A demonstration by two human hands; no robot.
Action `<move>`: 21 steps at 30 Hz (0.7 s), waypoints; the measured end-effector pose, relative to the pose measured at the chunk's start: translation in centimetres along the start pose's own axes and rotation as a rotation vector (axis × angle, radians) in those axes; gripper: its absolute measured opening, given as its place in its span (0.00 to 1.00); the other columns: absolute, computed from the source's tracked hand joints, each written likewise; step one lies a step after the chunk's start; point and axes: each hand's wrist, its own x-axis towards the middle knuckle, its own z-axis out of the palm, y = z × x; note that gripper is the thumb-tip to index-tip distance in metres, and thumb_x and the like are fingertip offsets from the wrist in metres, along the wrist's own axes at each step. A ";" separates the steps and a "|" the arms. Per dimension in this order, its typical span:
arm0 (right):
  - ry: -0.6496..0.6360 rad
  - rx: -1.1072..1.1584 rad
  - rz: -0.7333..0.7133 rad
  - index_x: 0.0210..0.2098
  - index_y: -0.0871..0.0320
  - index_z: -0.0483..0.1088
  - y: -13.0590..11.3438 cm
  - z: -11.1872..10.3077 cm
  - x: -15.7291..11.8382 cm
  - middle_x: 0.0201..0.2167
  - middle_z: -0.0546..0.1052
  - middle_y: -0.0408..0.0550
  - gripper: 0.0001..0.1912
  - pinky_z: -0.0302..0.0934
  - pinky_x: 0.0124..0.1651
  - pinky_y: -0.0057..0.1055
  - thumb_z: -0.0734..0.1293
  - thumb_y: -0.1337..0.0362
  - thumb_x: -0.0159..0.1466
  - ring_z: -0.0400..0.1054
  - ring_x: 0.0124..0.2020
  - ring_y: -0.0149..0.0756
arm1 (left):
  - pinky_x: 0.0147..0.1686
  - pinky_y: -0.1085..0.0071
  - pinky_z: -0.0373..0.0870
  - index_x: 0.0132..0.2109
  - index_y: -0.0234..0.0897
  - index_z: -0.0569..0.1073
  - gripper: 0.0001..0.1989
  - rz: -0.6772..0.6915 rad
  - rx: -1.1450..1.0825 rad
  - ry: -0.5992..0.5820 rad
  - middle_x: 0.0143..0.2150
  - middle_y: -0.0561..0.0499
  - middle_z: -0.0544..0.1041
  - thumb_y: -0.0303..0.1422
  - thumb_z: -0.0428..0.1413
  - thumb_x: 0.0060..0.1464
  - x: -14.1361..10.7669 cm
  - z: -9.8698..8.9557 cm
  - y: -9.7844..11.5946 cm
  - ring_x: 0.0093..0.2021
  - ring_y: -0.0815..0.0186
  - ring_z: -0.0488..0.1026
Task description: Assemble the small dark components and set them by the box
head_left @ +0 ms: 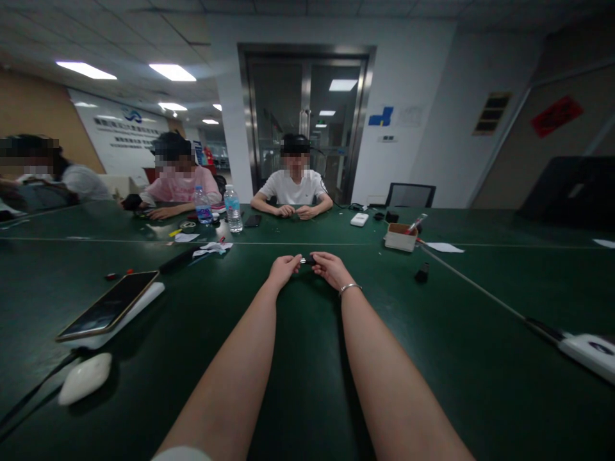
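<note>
Both arms reach forward over the dark green table (307, 358). Between my two hands is a small black object with a silver end (307, 260), too small to name for certain. My left hand (284, 271) pinches its silver end between thumb and fingertips. On the other side, my right hand (331, 269), with a bracelet (350, 289) at the wrist, is closed on the black part. The fingers cover much of the piece.
To the left, a phone (113, 304) rests on a white block, near a white mouse-like object (86, 378). Two water bottles (233, 208) stand farther back. A small box (401, 237) and black piece (422, 273) lie right. Across sits a person (295, 189); others sit left.
</note>
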 end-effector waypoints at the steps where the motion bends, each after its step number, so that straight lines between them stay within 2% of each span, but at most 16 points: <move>1: -0.007 0.000 -0.001 0.33 0.63 0.73 0.0 -0.1 0.0 0.21 0.75 0.44 0.05 0.64 0.21 0.18 0.70 0.71 0.55 0.68 0.19 0.24 | 0.24 0.73 0.58 0.24 0.34 0.71 0.23 -0.002 0.019 0.002 0.20 0.52 0.70 0.52 0.51 0.47 0.0 0.0 0.1 0.21 0.70 0.65; 14: -0.106 -0.010 -0.011 0.37 0.63 0.73 0.1 -0.2 0.0 0.26 0.76 0.46 0.08 0.67 0.26 0.20 0.67 0.75 0.56 0.71 0.22 0.26 | 0.23 0.72 0.56 0.19 0.36 0.68 0.27 -0.052 0.166 0.063 0.13 0.54 0.65 0.54 0.47 0.50 -0.6 -0.2 0.8 0.16 0.71 0.60; 18: -0.117 -0.022 -0.013 0.36 0.63 0.72 0.1 -0.2 0.0 0.27 0.76 0.46 0.09 0.68 0.27 0.21 0.67 0.77 0.56 0.72 0.22 0.26 | 0.25 0.72 0.59 0.20 0.35 0.70 0.27 -0.035 0.144 0.112 0.15 0.52 0.68 0.54 0.47 0.50 -0.6 -0.1 0.7 0.18 0.70 0.64; 21: -0.097 -0.021 -0.011 0.36 0.63 0.72 0.0 0.0 -0.1 0.25 0.76 0.46 0.09 0.68 0.27 0.21 0.67 0.77 0.55 0.72 0.23 0.27 | 0.26 0.73 0.61 0.23 0.33 0.73 0.27 -0.025 0.079 0.102 0.19 0.49 0.72 0.54 0.48 0.50 -0.4 0.1 0.5 0.21 0.69 0.67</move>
